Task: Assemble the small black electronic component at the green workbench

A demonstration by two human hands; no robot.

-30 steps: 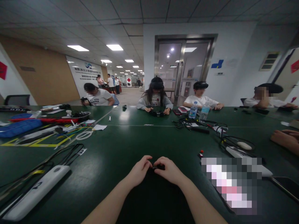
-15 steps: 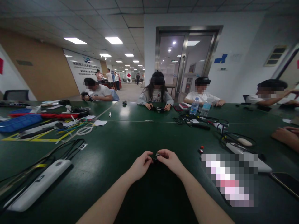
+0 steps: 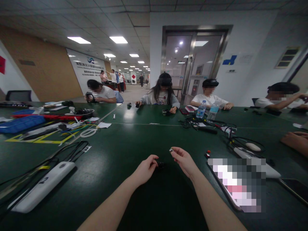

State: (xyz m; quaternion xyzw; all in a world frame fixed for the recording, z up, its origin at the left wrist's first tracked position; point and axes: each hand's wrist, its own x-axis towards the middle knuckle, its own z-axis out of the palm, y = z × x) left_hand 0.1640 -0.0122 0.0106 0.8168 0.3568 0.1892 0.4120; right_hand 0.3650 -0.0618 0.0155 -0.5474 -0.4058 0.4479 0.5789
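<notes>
My left hand [image 3: 148,168] has its fingers closed on one end of a small black object [image 3: 161,165] low over the dark green table [image 3: 115,179]. What kind of thing it is cannot be made out. Farther up and to the right, my right hand [image 3: 184,160] pinches a small silvery piece [image 3: 171,150] between thumb and fingertips. That piece is apart from the black object, and its exact kind is too small to tell.
A white power strip [image 3: 45,186] lies at left. At right are a phone with a blurred screen [image 3: 228,189], a small red-and-black item [image 3: 208,154], cables and water bottles [image 3: 201,109]. Blue trays [image 3: 22,124] stand far left. Several people sit around the table.
My right hand has moved up and right, away from the black object, with the silvery piece in its fingertips. My left hand stays nearly in place. Across the table, a person's hands have moved apart.
</notes>
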